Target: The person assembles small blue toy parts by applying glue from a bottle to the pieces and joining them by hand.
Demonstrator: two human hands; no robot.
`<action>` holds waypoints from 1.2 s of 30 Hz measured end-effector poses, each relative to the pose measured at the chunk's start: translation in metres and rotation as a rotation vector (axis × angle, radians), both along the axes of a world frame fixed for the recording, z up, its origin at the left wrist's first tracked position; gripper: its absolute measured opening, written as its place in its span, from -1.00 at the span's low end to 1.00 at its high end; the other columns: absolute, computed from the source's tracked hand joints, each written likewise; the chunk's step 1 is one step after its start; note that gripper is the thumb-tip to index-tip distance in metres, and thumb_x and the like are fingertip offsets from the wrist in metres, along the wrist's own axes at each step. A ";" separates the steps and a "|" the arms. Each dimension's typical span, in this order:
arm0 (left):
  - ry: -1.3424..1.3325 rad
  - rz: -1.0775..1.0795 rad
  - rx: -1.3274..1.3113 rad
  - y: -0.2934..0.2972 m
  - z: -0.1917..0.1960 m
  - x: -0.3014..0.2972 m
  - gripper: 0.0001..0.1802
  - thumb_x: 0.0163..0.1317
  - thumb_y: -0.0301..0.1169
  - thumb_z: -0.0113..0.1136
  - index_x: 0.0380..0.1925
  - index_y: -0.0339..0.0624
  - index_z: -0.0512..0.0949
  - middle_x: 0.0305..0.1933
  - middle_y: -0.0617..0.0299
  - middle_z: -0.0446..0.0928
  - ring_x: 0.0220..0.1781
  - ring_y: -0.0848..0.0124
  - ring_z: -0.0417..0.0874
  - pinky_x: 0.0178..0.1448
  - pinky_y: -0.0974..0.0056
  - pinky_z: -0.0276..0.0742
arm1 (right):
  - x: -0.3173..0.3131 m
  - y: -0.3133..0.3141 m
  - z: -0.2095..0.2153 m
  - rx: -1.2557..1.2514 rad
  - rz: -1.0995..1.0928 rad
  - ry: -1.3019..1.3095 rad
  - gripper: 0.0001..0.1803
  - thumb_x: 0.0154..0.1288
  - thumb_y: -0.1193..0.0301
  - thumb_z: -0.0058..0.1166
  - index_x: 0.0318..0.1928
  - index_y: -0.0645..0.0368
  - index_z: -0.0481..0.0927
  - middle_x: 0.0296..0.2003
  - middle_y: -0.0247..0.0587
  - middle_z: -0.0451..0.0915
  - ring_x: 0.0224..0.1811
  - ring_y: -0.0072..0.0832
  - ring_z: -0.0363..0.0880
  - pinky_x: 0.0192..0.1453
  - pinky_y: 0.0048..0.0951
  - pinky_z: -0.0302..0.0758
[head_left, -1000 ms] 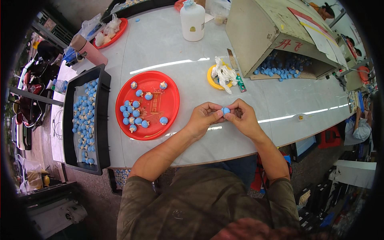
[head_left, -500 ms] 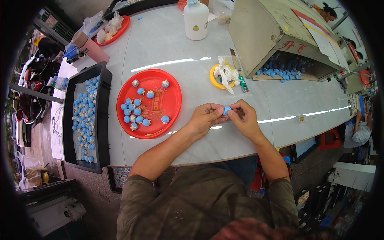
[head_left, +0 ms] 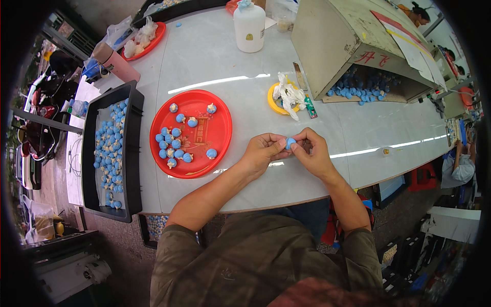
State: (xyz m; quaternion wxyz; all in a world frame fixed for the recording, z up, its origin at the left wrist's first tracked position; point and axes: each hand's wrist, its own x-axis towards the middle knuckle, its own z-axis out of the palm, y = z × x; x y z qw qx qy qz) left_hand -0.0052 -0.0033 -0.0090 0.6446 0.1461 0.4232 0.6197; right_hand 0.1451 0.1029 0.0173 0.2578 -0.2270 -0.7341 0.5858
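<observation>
Passage — between plate (head_left: pixel 217 125) and yellow ring (head_left: pixel 272 101).

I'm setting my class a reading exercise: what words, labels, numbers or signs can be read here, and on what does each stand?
I can't copy out wording, only say where it stands:
Beige metal box: two large, clear red characters on its front.
Red plate: marking in the middle, too blurred to read.
White bottle: small yellowish label, too small to read.
Small green item: pale markings, too small to read.

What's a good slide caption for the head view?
Left hand and right hand pinch a blue ball near a red plate.
</observation>
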 end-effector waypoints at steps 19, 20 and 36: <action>-0.001 -0.005 -0.088 -0.003 0.006 0.004 -0.73 0.38 -0.26 0.11 -0.09 -0.23 0.54 -0.11 0.16 0.59 -0.11 0.38 0.65 0.04 0.26 0.61 | -0.005 -0.016 -0.007 0.114 -0.202 -0.037 -0.79 0.13 0.47 0.29 -0.34 0.25 0.49 -0.57 -0.46 0.44 -0.57 -0.78 0.30 -0.52 -0.66 0.28; 0.019 0.019 -0.085 -0.003 0.009 0.005 -0.72 0.39 -0.26 0.10 -0.08 -0.23 0.54 -0.11 0.16 0.59 -0.12 0.39 0.65 0.02 0.28 0.61 | -0.003 -0.016 -0.006 0.096 -0.176 -0.049 -0.80 0.14 0.48 0.28 -0.32 0.25 0.50 -0.57 -0.46 0.44 -0.56 -0.78 0.30 -0.51 -0.66 0.28; 0.157 0.019 -0.109 -0.002 0.019 0.003 -0.67 0.39 -0.23 0.12 -0.11 -0.33 0.51 -0.16 0.11 0.60 -0.16 0.39 0.65 -0.07 0.38 0.59 | -0.005 -0.010 -0.001 -0.404 -0.056 -0.072 -0.80 0.33 0.37 0.16 -0.29 0.29 0.54 -0.41 -0.30 0.60 -0.39 -0.69 0.51 -0.31 -0.64 0.45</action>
